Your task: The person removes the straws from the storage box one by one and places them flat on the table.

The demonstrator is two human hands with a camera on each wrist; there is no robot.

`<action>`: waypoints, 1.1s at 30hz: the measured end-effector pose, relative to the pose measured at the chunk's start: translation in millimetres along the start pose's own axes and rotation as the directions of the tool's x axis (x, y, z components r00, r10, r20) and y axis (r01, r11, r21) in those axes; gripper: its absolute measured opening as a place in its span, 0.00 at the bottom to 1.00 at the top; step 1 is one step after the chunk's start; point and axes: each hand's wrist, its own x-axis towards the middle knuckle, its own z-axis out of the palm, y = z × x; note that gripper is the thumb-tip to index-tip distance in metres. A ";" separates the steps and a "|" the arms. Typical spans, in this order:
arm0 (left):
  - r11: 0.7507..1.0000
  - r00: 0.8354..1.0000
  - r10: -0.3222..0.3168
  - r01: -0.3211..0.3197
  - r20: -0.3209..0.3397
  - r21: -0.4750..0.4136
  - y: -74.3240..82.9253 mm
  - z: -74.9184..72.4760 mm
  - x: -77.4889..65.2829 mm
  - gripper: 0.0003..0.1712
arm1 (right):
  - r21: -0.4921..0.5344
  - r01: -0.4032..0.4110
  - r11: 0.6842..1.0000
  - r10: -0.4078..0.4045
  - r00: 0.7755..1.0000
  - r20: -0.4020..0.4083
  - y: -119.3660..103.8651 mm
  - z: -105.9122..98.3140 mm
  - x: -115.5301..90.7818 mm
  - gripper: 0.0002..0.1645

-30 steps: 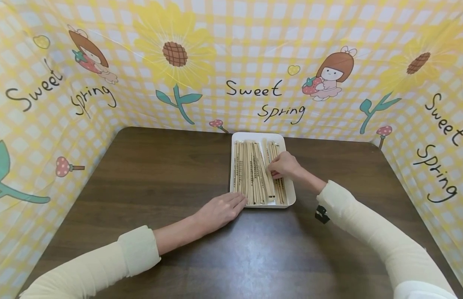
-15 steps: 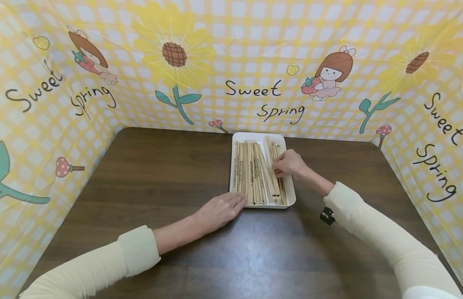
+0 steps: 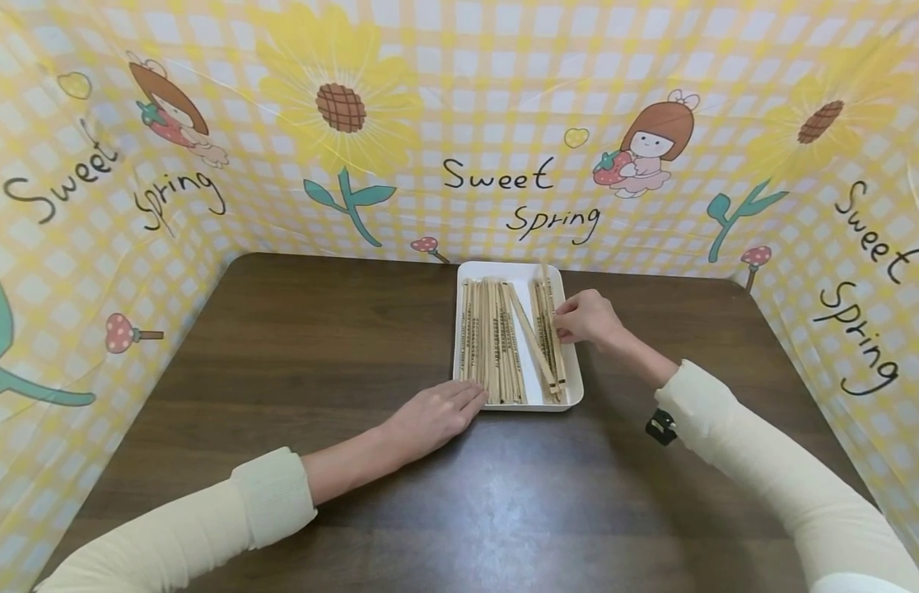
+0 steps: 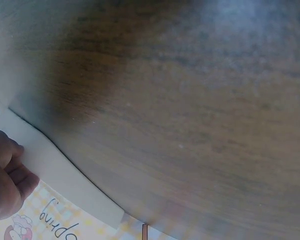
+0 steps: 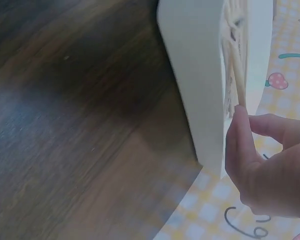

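A white tray holds many wrapped disposable chopsticks. Most lie side by side in a group on its left, with a smaller group along the right. One pair leans slantwise across the gap between them. My right hand, over the tray's right rim, pinches a pair of chopsticks between thumb and fingers, its near end resting on the right group. At the tray's near-left corner my left hand grips the rim; the left wrist view shows its fingers at the white wall.
The tray stands at the far edge of a dark wooden table, close to a yellow checked cloth backdrop with printed flowers. Cloth also rises on both sides. A small black device sits at the right sleeve cuff.
My right hand has moved rightward, bringing the pinched chopsticks onto the right group. The slanting pair's near end has also shifted right, widening the gap. My left hand stays at the corner.
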 end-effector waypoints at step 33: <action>1.000 1.000 -0.001 0.001 -0.028 -0.019 -0.6 0.9 -0.7 0.19 | 0.191 -0.121 0.974 0.103 0.990 0.097 37.3 -46.2 -16.4 0.24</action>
